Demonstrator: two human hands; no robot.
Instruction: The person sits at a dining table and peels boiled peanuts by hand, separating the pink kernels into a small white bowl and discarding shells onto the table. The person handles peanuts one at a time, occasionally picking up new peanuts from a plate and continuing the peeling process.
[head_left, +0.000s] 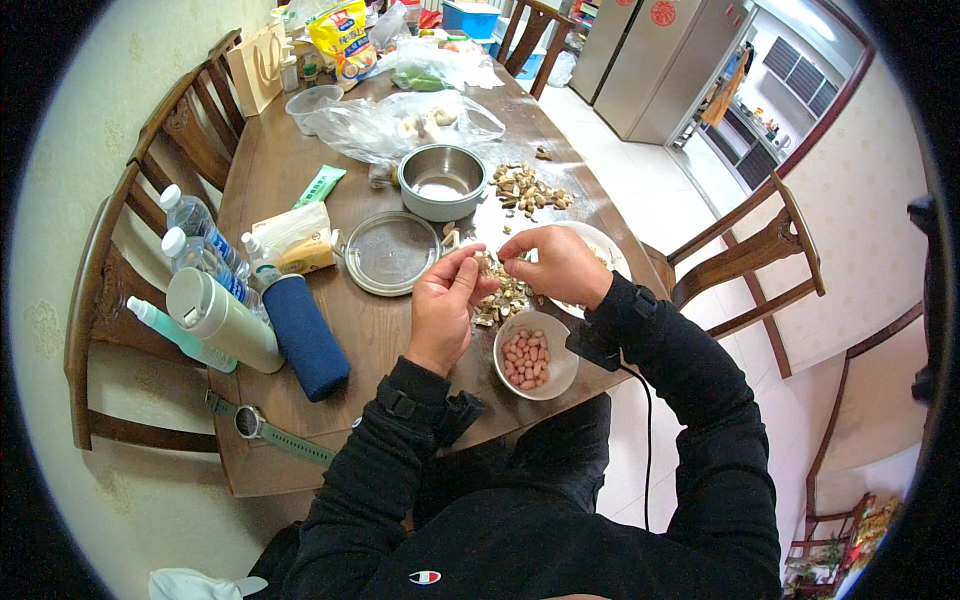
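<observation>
My left hand (442, 315) is raised over the wooden table, its thumb and fingers pinching a small pale peanut (482, 260). Close beside it, my right hand (559, 262) has its fingertips bent together; whether a small piece sits between them is hard to see. Below both hands lies a heap of broken peanut shells (504, 301). A white bowl (564, 352) near the table edge holds several pink-skinned peanut kernels (526, 358). Partly hidden by my right hand, a white plate (616, 259) bears small pale pieces.
A steel-lined pot (442, 180) stands behind its round lid (394, 253). More shells (525, 187) lie to its right. Bottles (202, 262), a blue sleeve (306, 337), a tissue pack (300, 240) and a watch (249, 421) occupy the left. A cable (648, 450) hangs from my right wrist.
</observation>
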